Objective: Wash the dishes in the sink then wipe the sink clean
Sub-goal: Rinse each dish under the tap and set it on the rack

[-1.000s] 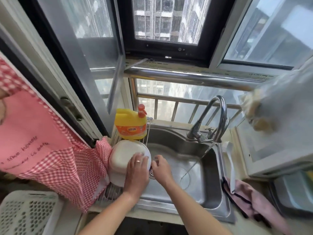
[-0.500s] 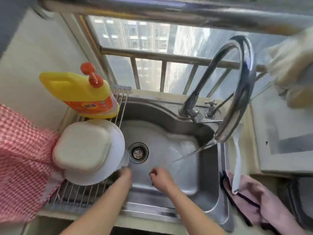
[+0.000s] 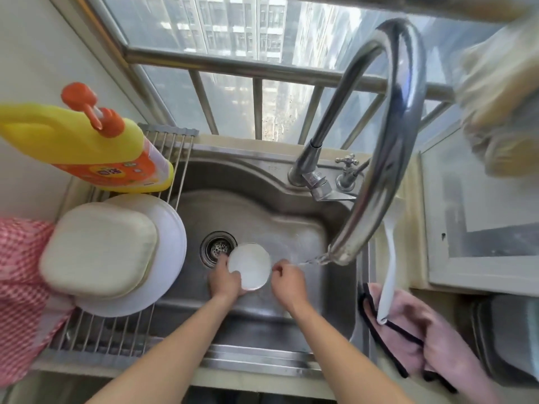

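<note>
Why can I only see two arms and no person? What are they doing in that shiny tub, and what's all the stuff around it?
There is no machine here. The camera sits on the person's head and looks down, so you see only their own arms and hands. The shiny tub is a metal sink, with a window behind it. The left hand holds a small white dish near the drain. The right hand is curled beside the dish, where a thin stream of water runs from the bent tap; I cannot tell if it holds anything. On the left, a wire rack carries a white plate with a cream container upside down on it, and a yellow soap bottle. On the right lie a pink cloth and a white brush.
</note>
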Available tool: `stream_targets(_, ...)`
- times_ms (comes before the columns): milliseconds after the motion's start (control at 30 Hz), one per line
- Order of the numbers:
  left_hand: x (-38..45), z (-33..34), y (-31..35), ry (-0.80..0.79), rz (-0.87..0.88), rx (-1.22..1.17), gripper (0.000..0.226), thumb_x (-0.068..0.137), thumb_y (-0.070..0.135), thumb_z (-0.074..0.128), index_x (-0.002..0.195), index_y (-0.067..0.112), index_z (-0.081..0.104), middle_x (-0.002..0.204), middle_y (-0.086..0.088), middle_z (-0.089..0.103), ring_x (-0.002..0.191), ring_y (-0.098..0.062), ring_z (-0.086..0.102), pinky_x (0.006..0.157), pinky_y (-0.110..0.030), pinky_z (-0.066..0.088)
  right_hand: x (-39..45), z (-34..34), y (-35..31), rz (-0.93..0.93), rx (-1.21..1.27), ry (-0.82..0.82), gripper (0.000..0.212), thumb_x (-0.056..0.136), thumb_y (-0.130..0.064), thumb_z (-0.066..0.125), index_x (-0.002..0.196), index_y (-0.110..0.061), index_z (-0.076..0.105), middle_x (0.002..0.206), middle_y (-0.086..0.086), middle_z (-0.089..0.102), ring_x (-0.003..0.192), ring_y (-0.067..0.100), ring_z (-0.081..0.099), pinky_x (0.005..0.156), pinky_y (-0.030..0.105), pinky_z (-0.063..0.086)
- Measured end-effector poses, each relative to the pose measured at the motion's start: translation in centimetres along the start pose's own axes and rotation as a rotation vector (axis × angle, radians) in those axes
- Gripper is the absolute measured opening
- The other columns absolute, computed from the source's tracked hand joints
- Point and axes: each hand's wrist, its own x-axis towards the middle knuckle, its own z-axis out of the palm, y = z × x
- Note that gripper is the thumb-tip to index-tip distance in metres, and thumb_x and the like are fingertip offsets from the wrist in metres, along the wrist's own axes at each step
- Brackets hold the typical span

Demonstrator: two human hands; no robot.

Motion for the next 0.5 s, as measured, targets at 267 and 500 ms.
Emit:
stream_targets(267,-1.5,1.4,-1.1,-0.359,0.136,-0.089,0.052,0.064,0.013,0.052,0.110,0.034,0.064,0.098,0.005,0.074,0.090,-0.023,0.072,0.069,-0.046,0.063,-1.8,-1.3,-1.2,-0.166,-0.061,-0.049,0.041,0.086,-0.004,0.050,0.124,-0.008,0.066,0.124,0.013,0.066,0.117,0.030,0.058,0.099,0.031,0.041)
stream_targets(500,-4.0,-2.8,1.1,-0.388,0.237,-0.064,0.059,0.070,0.012,0.048,0.113,0.049,0.065,0.100,0.014,0.074,0.088,-0.025,0.072,0.076,-0.050,0.062,-3.8,-2.8,-1.9,-0.170,-0.252,-0.213,0.032,0.093,-0.005,0.051,0.123,-0.007,0.062,0.126,0.013,0.059,0.115,0.034,0.059,0.094,0.034,0.046)
